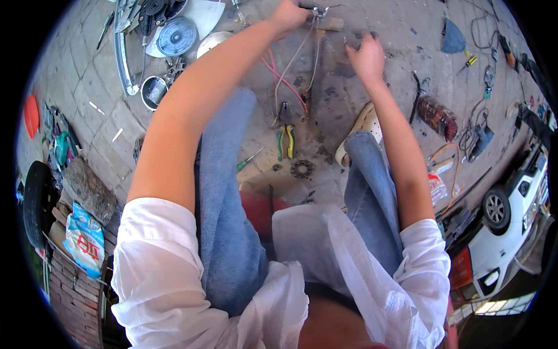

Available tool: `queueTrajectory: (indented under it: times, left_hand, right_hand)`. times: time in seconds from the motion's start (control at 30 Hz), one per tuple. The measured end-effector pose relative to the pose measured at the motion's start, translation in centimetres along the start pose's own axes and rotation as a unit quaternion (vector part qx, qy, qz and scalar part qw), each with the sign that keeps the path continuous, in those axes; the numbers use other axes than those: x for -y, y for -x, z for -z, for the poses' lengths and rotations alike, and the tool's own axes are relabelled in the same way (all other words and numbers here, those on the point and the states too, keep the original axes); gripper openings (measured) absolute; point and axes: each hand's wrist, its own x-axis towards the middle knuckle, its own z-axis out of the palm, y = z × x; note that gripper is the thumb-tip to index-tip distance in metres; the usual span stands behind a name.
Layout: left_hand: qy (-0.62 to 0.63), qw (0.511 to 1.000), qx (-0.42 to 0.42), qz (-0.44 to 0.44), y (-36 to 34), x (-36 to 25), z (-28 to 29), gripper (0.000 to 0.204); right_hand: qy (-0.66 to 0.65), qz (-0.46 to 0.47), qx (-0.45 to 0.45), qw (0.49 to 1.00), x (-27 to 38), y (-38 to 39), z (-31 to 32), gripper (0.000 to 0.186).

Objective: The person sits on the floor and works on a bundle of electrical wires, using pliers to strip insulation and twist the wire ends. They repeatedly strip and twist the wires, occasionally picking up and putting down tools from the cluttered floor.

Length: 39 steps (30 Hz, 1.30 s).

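The screwdriver (250, 158) lies on the ground just left of the pliers (285, 123), clear of the wires and best left there, handy but out of the work. Well beyond the pliers, the left hand (290, 16) reaches in with its fingers bent and the tips at the metal ends (317, 11); whether they are clamped on them I cannot tell. Its best use seems to be as the steady one, keeping the ends still so that nothing tugs on the joints. The red wire (296, 91) curves past the pliers on their far side, and the pale wire (296, 55) runs from the metal ends back toward the pliers' nose; both want slack, and should be kept from crossing or snagging. The block (331, 24) sits beyond the pliers and to their right, close by the metal ends, and would probably serve as a firm rest for fine work. Farther right, also beyond the pliers, the right hand (367, 58) is well apart from the left, half curled, thumb and forefinger spread; I cannot tell whether something thin is pinched there. Small, slow finger moves should suit it better than pulling.
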Motion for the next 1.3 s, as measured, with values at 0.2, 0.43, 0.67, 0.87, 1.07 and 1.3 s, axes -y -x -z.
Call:
queueTrajectory:
  times: [0.2,0.43,0.67,0.87,1.07,1.3]
  left_hand:
    - [-0.010,0.999,0.038,0.015,3.8,-2.2,-1.1,0.022]
    - [0.098,0.991,0.083,0.032,6.5,-3.4,-1.3,0.027]
    - [0.167,0.985,0.039,0.017,9.5,-4.6,-1.8,0.028]
    - [0.177,0.984,0.009,-0.004,10.8,-5.0,-2.0,0.030]
    - [0.201,0.979,-0.009,-0.019,11.2,-4.9,-2.1,0.030]
    - [0.206,0.978,-0.024,-0.001,11.5,-5.5,-2.5,0.029]
  right_hand:
    - [-0.323,-0.090,0.142,0.931,3.2,-1.0,1.7,0.029]
    - [-0.579,-0.269,0.219,0.738,4.8,-1.0,3.0,0.027]
    - [-0.656,-0.287,0.184,0.673,6.6,0.0,2.9,0.017]
    - [-0.731,-0.310,0.131,0.594,7.9,1.2,2.5,0.019]
    - [-0.762,-0.310,0.106,0.559,8.5,1.7,2.6,0.018]
    - [-0.755,-0.324,0.085,0.564,8.8,1.9,2.8,0.016]
